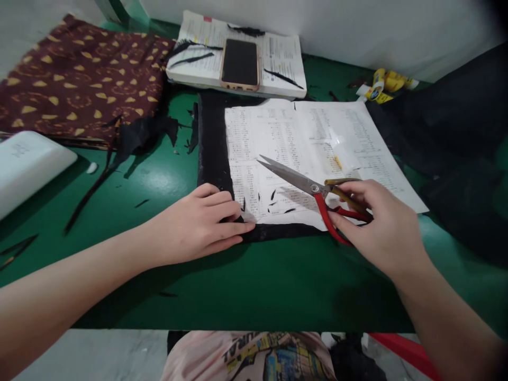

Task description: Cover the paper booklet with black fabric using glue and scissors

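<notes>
My left hand [210, 222] is at the lower left corner of a black cloth [214, 153], some fingers curled, the index finger and thumb closed at the cloth's edge. On the cloth lies a white printed sheet [273, 132], leaving a black border along the left and bottom. My right hand [384, 227] grips scissors [296, 177] with one red handle and one brownish handle. Their blades point left above the sheet, slightly apart. Small black scraps [289, 210] and a clear plastic piece with a yellow mark [343, 151] rest on the sheet.
Behind the cloth, a phone [240, 63] lies on an open book [278, 63] with black strips. A maroon patterned cloth [79, 79] and a white box-like object [32, 164] are at left. Yellow tubes [383, 84] and dark fabric [448, 121] are at right on the green table [254, 286].
</notes>
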{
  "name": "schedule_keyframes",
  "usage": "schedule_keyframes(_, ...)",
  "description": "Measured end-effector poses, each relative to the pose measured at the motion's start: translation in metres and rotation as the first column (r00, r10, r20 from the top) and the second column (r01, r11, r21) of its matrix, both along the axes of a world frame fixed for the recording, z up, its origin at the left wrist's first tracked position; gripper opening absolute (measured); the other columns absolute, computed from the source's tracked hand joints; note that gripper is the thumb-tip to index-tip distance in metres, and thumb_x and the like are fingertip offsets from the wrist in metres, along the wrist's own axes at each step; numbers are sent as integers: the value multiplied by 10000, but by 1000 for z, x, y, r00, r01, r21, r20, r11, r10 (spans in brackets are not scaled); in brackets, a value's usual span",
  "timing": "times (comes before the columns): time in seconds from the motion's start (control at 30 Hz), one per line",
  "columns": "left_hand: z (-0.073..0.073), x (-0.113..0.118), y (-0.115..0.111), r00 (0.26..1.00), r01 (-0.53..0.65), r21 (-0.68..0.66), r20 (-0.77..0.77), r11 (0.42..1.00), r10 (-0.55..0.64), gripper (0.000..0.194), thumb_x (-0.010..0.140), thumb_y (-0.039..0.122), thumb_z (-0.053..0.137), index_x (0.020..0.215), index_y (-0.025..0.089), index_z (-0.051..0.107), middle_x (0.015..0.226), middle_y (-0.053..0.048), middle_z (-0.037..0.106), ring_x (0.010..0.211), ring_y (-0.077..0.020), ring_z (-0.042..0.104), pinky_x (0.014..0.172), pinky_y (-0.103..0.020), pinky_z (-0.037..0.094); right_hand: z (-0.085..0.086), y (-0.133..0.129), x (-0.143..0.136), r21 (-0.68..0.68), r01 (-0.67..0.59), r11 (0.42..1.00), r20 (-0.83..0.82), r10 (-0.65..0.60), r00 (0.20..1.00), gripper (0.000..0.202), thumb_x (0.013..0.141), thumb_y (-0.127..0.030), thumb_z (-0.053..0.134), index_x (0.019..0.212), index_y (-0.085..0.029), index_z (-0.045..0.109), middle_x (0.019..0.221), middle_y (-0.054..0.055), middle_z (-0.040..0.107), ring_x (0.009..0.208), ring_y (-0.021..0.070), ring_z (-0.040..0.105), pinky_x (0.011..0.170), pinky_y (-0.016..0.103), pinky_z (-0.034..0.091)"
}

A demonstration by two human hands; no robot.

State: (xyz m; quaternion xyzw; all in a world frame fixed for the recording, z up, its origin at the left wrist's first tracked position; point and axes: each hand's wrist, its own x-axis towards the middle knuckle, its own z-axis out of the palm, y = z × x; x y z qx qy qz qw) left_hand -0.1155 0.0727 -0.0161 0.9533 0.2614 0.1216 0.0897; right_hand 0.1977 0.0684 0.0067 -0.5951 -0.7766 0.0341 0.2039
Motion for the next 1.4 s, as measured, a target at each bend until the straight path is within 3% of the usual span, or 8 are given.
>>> schedule_keyframes(0.3, -2, -4, 6, 995, -19, 53, 101, 998, 13, 219, 938, 287, 563, 1126, 241, 666, 919, -34, 657, 853, -188, 586, 792, -352, 371, -4, 20, 25, 46, 151, 987, 12, -152, 988, 416, 768, -418, 682, 1113, -213, 574, 956, 58, 681, 796, 238, 669, 660, 358, 535)
schedule_keyframes(0.47, -1, -8, 10, 969, -177, 118, 192, 977, 152, 198, 921, 185, 554, 1084, 211, 664, 885, -41, 659, 808, -177, 585, 735, -329, 396, -9, 27, 34, 59, 200, 978, 75, -205, 976, 441, 756, -446, 695, 1096, -206, 547, 931, 61, 692, 805, 255, 681, 660, 373, 526)
schedule_keyframes(0.6, -2, -7, 13, 955, -262, 84, 162, 961, 247, 311, 947, 212, 520, 1251, 211, 583, 1091, -86, 660, 1002, -227, 589, 852, -369, 436, -8, 23, 30, 141, 146, 979, 123, -164, 979, 319, 797, -458, 656, 991, -220, 572, 875, 55, 688, 806, 251, 678, 639, 355, 509)
schedule_keyframes(0.7, -6, -5, 15, 969, -234, 60, 96, 970, 228, 356, 963, 282, 519, 1318, 251, 537, 1220, -83, 639, 1153, -258, 539, 959, -423, 409, -8, 19, 26, 182, 118, 976, 115, -140, 983, 302, 812, -472, 643, 979, -228, 582, 850, 49, 690, 778, 241, 680, 613, 342, 504)
schedule_keyframes(0.87, -9, -2, 17, 982, -134, 95, 147, 986, 119, 166, 949, 278, 554, 1062, 292, 675, 1096, -2, 710, 1095, -222, 571, 1001, -419, 349, -11, 15, 20, 157, 42, 987, 130, -62, 990, 273, 815, -462, 647, 941, -225, 599, 794, 45, 684, 692, 222, 668, 544, 309, 475)
schedule_keyframes(1.1, -1, -4, 20, 959, -266, 136, 133, 954, 249, 157, 973, 208, 482, 910, 206, 626, 906, -10, 718, 855, -161, 634, 981, -405, 353, -14, 15, 17, 26, 13, 1000, 79, -15, 997, 326, 779, -468, 669, 973, -214, 602, 838, 58, 703, 687, 231, 676, 530, 305, 477)
schedule_keyframes(1.2, 2, -11, 23, 943, -312, 126, 162, 942, 291, 159, 970, 215, 490, 921, 213, 640, 929, -21, 713, 869, -163, 630, 976, -403, 360, -13, 15, 17, -15, -2, 1000, 72, 3, 997, 334, 785, -455, 663, 1009, -217, 595, 871, 56, 713, 720, 235, 685, 545, 308, 484)
schedule_keyframes(1.4, -4, -15, 27, 985, -134, 20, 116, 991, 131, 205, 942, 326, 570, 1115, 267, 664, 1088, -23, 702, 1048, -190, 588, 1000, -388, 345, -13, 11, 15, 108, -23, 994, 198, 1, 980, 324, 838, -456, 610, 1033, -196, 606, 846, 67, 695, 754, 238, 668, 586, 317, 468)
